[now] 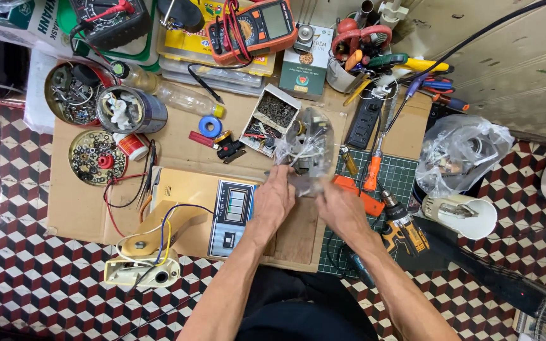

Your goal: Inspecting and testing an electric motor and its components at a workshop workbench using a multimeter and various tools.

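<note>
Both hands meet over the middle of the cardboard sheet. My left hand and my right hand each grip the lower edge of a clear plastic bag that holds small metal parts. The bag stands up between the hands, in front of a small open box of screws. A wooden board lies under the hands.
A beige panel with a display and a wired fan base lie left. Tins of nuts and washers, an orange multimeter, a power strip, a screwdriver, a cordless drill and a second bag surround them.
</note>
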